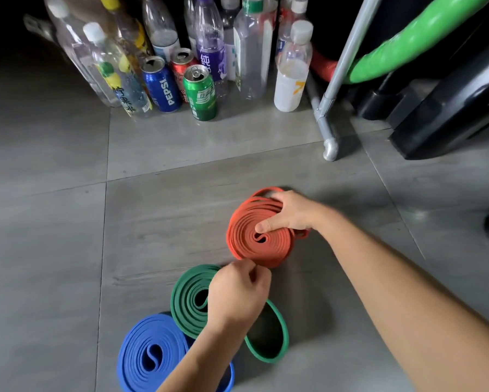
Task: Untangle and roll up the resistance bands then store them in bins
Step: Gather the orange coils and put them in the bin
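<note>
Three rolled resistance bands lie on the grey floor. The orange band [246, 236] is coiled flat in the middle; my right hand [291, 213] grips its far right side, thumb pressing near the coil's centre. My left hand [237, 295] sits at the orange coil's near edge with fingers curled, pinching the band's outer end. Under that hand lies the green band [186, 301], partly rolled with a loose loop trailing to the right. The blue band [150, 355] is coiled at the bottom, partly hidden by my left forearm. No bin is in view.
Several plastic bottles [251, 52] and three drink cans [200, 94] stand along the back. A grey metal pipe frame [329, 120] and black equipment [449, 114] with a green padded bar [407, 43] stand at the back right.
</note>
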